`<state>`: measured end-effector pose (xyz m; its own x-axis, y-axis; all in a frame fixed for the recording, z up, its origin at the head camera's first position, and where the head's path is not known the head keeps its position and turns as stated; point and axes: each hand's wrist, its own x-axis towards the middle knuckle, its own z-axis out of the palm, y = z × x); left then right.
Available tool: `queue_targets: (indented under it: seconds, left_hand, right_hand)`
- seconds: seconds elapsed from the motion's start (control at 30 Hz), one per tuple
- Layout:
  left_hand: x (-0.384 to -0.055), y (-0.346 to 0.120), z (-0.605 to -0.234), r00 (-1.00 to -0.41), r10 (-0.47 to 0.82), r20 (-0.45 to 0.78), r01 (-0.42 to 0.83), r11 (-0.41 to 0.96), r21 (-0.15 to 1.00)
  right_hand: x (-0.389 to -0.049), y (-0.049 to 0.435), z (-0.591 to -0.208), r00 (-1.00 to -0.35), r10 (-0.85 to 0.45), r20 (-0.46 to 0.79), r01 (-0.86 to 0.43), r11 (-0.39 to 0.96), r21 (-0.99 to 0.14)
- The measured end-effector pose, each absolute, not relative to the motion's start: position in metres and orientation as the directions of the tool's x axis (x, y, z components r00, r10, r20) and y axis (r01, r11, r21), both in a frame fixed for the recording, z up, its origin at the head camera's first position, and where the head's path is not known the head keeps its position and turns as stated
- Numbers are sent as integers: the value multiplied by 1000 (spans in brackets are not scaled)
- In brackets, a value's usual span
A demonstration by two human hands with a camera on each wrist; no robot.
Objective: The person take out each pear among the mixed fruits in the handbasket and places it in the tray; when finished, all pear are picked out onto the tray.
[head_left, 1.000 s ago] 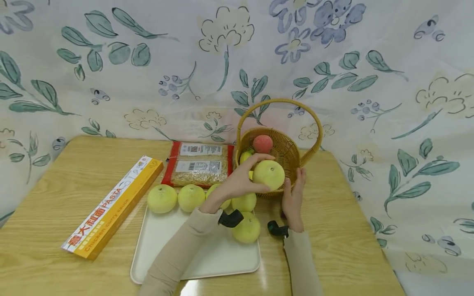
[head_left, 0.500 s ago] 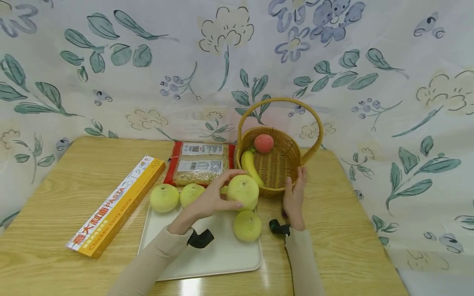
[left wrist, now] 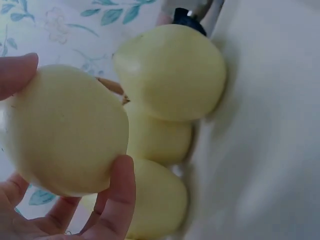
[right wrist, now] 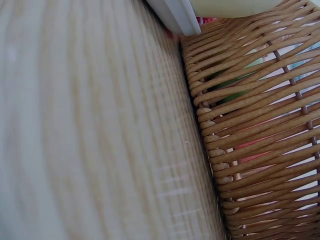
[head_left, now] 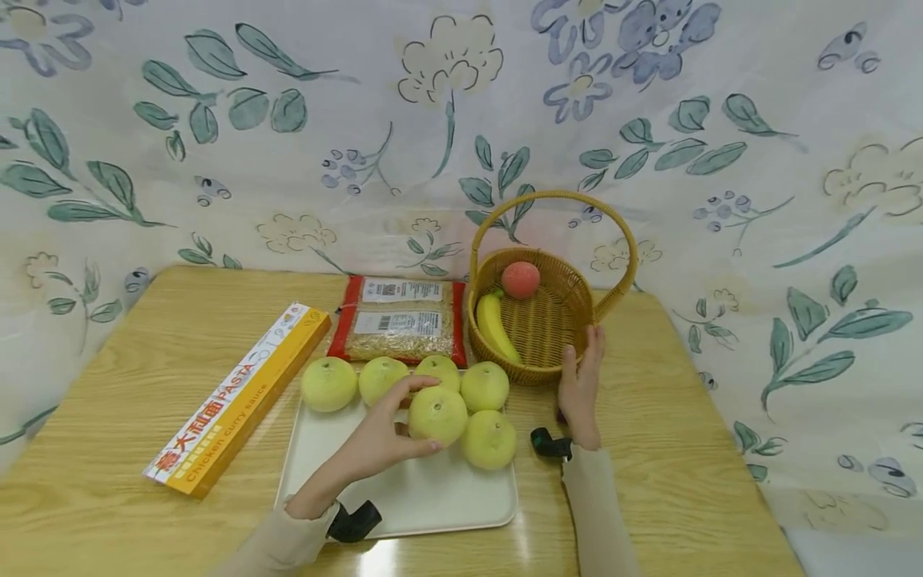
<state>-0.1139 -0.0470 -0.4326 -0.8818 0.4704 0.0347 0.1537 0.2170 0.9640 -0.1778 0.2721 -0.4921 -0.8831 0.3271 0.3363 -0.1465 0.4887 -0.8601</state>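
In the head view my left hand (head_left: 382,433) holds a round pale yellow-green fruit (head_left: 437,416) over the white tray (head_left: 411,497), thumb and fingers curved round its sides. The left wrist view shows the held fruit (left wrist: 67,130) apart from other fruits of its kind (left wrist: 172,72). Several such fruits (head_left: 489,440) line the tray's back and right edge. My right hand (head_left: 580,393), fingers straight, rests against the front right side of a wicker basket (head_left: 537,373). Inside the basket lie a banana (head_left: 494,324) and a red round fruit (head_left: 521,280). The right hand is outside its own wrist view.
A yellow and white pasta box (head_left: 241,401) lies slantwise left of the tray. Behind the tray is a red-edged clear packet (head_left: 400,320). The basket's tall handle (head_left: 555,195) arches above it. A floral cloth (head_left: 288,160) hangs behind the wooden table (head_left: 671,449).
My left hand has carried the fruit from over the basket leftward and down to above the tray. The banana has come into full view. My right hand has stayed against the basket.
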Motion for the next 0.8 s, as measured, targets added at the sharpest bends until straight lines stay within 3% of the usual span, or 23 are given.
queue_targets:
  seconds: [0.37, 0.8]
  left_hand:
    - [-95, -35, -450, -964, 252, -84, 8, 342, 940]
    - [-97, -20, -466, -968, 248, -26, 70, 372, 926]
  right_hand:
    - [-173, 275, -490, -888, 342, 307, -120, 472, -873]
    - [-174, 280, -485, -882, 324, 341, -150, 493, -857]
